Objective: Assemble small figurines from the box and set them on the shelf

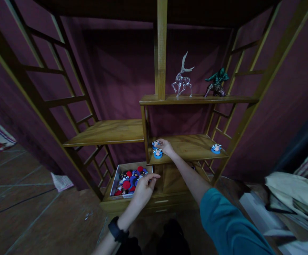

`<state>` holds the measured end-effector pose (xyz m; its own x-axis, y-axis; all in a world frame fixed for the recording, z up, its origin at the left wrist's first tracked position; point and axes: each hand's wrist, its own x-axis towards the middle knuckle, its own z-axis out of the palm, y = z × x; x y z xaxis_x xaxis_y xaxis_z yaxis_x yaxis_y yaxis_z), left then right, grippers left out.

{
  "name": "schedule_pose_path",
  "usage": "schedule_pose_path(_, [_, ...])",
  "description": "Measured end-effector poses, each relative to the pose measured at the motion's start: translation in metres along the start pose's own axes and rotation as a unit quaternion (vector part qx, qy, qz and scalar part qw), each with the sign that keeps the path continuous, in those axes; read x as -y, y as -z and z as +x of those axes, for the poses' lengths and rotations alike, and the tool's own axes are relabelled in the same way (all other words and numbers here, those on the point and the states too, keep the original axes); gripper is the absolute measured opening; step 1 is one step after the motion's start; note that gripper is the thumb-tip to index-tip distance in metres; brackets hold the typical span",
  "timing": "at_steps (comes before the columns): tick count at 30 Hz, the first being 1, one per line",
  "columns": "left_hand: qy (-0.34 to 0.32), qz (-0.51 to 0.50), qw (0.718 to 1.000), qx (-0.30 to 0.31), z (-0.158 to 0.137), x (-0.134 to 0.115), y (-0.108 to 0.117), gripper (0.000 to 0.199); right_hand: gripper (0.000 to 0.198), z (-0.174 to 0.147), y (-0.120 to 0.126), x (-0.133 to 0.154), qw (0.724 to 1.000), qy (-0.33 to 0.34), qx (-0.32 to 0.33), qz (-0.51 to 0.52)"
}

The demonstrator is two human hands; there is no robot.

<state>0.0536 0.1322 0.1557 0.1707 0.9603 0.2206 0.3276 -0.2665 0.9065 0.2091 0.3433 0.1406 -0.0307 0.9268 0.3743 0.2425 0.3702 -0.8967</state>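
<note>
My right hand (165, 146) reaches onto the middle right shelf, its fingers closed on a small blue-and-white figurine (155, 144) near the shelf's left upright. Just in front of it stands a second figurine of the same kind (157, 153) on a round blue base. A third such figurine (216, 148) stands at the shelf's right end. My left hand (145, 187) hovers lower, by the right edge of an open cardboard box (114, 184), fingers stretched out and slightly bent with nothing seen in them. Red, blue and white figurines (132, 180) fill the box.
A clear glass deer (181, 79) and a dark green crouching figure (217, 83) stand on the upper right shelf (198, 100). The left shelf (111, 131) juts out above the box. Bags and boxes (294, 198) lie on the floor at right.
</note>
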Motion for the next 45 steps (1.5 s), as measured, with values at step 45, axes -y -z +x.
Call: schedule_pose_path(45, [0.117,-0.024,0.992,0.03,-0.049,0.101,-0.012,0.02,0.026,-0.009,0.008,0.021,0.993,-0.046,0.058,0.093])
